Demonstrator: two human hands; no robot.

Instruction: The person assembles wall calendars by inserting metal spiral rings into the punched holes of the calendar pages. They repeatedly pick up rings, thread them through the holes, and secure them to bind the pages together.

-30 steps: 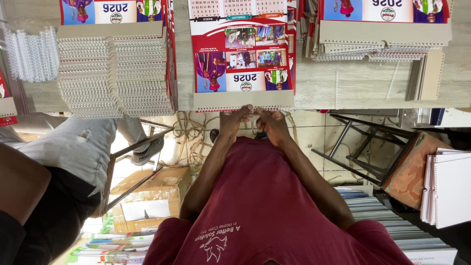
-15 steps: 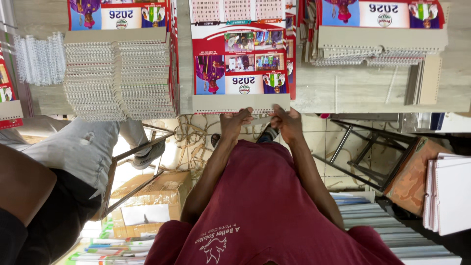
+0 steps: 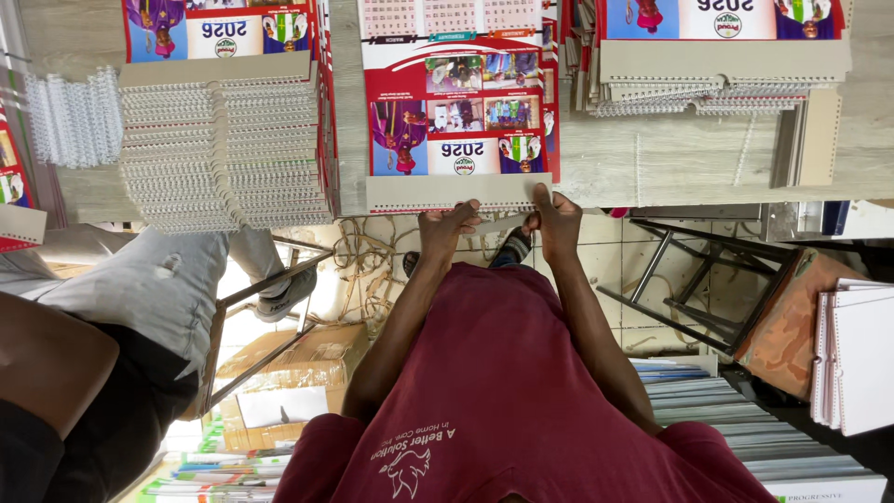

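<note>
A red wall calendar (image 3: pixel 456 102) with photo panels lies on the wooden table (image 3: pixel 670 158). Its grey cardboard strip (image 3: pixel 410 194) runs along the near edge. My left hand (image 3: pixel 447 228) pinches that near edge from below, fingers curled on it. My right hand (image 3: pixel 557 216) grips the same edge a little to the right, thumb up on the cardboard. A thin pale wire binding strip (image 3: pixel 503 222) spans between the two hands. My maroon shirt (image 3: pixel 503 391) fills the bottom of the view.
Stacks of wire binding combs (image 3: pixel 223 149) and more calendars (image 3: pixel 722 47) flank the middle one. Another person's grey-trousered leg (image 3: pixel 149 289) is on the left. Below the table are a cardboard box (image 3: pixel 279 373), a metal stool frame (image 3: pixel 689 289) and stacked paper (image 3: pixel 857 354).
Both hands have risen slightly to the calendar's near edge and spread a little apart along it. The view has shifted a bit.
</note>
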